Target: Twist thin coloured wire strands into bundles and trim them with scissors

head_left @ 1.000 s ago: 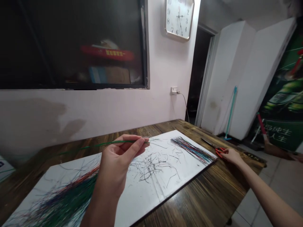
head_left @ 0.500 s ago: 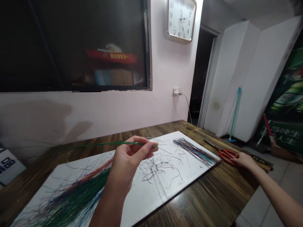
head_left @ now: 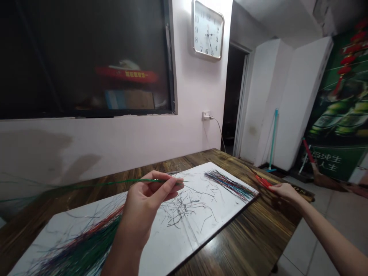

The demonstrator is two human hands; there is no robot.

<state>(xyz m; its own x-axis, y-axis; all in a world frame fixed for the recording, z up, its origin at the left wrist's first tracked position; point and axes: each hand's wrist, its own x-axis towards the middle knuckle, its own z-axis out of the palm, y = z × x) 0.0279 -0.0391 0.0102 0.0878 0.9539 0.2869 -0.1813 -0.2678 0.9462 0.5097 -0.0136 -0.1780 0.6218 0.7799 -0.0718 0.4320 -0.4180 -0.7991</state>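
My left hand [head_left: 140, 209] is closed in a pinch on a thin bundle of green wires [head_left: 115, 182], whose long ends trail off to the left. It hovers above a white board [head_left: 161, 249]. At the far right of the wooden table, my right hand [head_left: 286, 191] grips the red handles of a pair of scissors [head_left: 263, 181]. The scissors are seen nearly edge-on, blades pointing away, with a shadow below. Dark wire offcuts [head_left: 181, 211] lie scattered on the board, right of my left hand. A large pile of coloured wires [head_left: 89, 245] is partly hidden behind my left forearm.
A smaller bundle of coloured wires [head_left: 230, 185] lies at the board's right end. Around the board runs the wooden table [head_left: 230, 245], its back edge against a wall with a clock [head_left: 208, 32] and a socket [head_left: 206, 115]. A blue-handled tool [head_left: 273, 140] leans beyond.
The view has swung slightly right. My right hand has turned the scissors from flat to nearly edge-on, apparently lifting them off the table. My left hand keeps its pinch on the green wires.
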